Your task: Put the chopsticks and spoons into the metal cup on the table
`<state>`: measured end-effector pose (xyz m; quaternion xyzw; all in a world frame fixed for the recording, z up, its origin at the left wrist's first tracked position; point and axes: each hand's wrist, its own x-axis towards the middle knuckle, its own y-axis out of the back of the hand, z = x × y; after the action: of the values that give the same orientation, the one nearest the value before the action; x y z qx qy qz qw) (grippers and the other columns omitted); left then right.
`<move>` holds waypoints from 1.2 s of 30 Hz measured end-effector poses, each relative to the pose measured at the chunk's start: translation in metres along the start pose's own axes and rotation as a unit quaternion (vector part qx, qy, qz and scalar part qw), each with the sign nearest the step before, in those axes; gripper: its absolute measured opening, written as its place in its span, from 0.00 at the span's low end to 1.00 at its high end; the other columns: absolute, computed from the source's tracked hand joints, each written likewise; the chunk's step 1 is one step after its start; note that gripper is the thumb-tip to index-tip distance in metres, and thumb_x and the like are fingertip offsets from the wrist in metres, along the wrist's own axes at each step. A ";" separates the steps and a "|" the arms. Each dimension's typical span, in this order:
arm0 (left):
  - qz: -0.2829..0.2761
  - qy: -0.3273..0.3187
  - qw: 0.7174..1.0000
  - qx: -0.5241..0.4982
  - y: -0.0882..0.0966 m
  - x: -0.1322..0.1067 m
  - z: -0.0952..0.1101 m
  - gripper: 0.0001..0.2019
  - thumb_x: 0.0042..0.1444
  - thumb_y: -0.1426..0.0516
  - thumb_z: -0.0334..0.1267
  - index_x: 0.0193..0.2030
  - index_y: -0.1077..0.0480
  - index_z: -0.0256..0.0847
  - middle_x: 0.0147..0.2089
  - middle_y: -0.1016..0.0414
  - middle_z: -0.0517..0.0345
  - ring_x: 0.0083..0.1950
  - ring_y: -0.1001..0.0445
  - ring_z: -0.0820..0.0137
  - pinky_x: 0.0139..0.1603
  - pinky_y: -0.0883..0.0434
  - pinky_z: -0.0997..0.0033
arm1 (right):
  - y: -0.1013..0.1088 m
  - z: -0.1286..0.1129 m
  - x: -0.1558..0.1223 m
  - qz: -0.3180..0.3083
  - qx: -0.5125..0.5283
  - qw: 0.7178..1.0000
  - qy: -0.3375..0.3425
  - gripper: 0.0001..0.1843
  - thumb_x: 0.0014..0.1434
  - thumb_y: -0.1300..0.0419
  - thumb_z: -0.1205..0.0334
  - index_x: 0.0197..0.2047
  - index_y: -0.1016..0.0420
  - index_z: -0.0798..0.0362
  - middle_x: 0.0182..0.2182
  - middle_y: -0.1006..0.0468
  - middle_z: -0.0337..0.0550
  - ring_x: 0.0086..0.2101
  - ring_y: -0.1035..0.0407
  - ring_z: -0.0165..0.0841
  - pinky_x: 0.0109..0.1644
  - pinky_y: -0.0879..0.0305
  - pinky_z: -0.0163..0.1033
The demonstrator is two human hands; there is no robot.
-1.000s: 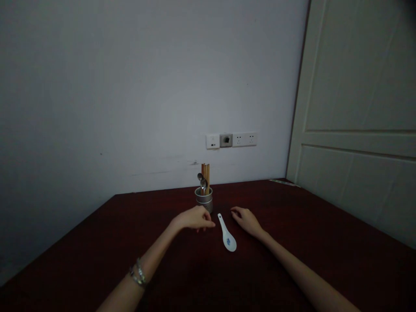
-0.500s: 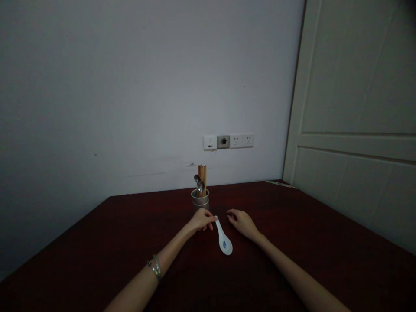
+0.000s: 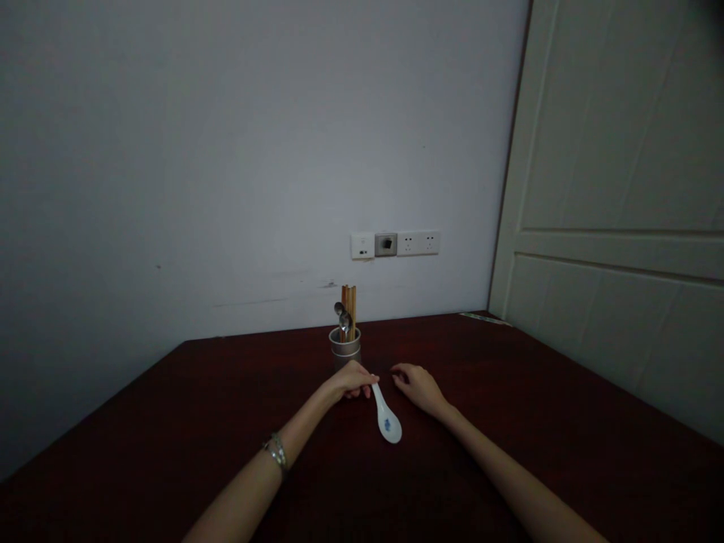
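Observation:
My left hand (image 3: 354, 379) pinches the handle end of a white soup spoon (image 3: 389, 424) with a small blue pattern in its bowl. The spoon's bowl points toward me and a little right. Just beyond my left hand stands a grey cup (image 3: 345, 348), partly hidden by that hand. Upright in it are wooden chopsticks (image 3: 352, 309) and two metal spoons (image 3: 345, 323). My right hand (image 3: 417, 387) rests on the table to the right of the soup spoon, fingers loosely curved and apart from the thumb, holding nothing.
The dark red table (image 3: 254, 392) reaches back to a pale wall (image 3: 254, 188). Sockets and switches (image 3: 408, 243) sit on the wall behind the cup. A panelled white door (image 3: 611, 279) borders the right side. A thin strip (image 3: 485, 319) lies at the table's back right edge.
The whole view has shifted slightly. My left wrist has turned a little, with the soup spoon still pinched in the hand. My right hand stays where it was.

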<state>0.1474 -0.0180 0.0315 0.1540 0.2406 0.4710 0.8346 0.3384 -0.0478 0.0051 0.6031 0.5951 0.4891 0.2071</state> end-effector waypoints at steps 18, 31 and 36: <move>0.149 -0.139 0.978 -0.044 0.076 -0.069 0.057 0.19 0.48 0.47 0.49 0.17 0.38 0.36 0.12 0.45 0.66 0.13 0.51 0.83 0.15 0.56 0.78 | -0.003 0.008 0.001 -0.009 0.015 1.000 0.001 0.17 0.54 0.51 0.60 0.42 0.26 0.53 0.37 0.24 0.46 0.37 0.31 0.35 0.41 0.40 0.36; 0.318 -0.157 0.928 -0.116 0.084 -0.080 0.045 0.16 0.46 0.46 0.47 0.18 0.38 0.35 0.13 0.43 0.66 0.12 0.50 0.83 0.14 0.54 0.79 | 0.031 -0.083 0.000 -0.139 0.359 0.923 -0.023 0.22 0.49 0.46 0.45 0.26 0.28 0.59 0.20 0.28 0.41 0.17 0.39 0.23 0.16 0.47 0.27; 0.320 -0.167 0.921 -0.144 0.080 -0.082 0.041 0.17 0.45 0.45 0.48 0.18 0.38 0.36 0.12 0.44 0.67 0.12 0.50 0.82 0.13 0.55 0.80 | 0.026 -0.096 -0.003 -0.123 0.370 0.920 -0.039 0.23 0.48 0.45 0.45 0.20 0.30 0.59 0.15 0.32 0.39 0.15 0.42 0.22 0.14 0.48 0.27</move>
<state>0.0768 -0.0488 0.1258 0.1772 -0.0348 0.7103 0.6804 0.2717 -0.0879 0.0674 0.5773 0.7945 0.1813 0.0510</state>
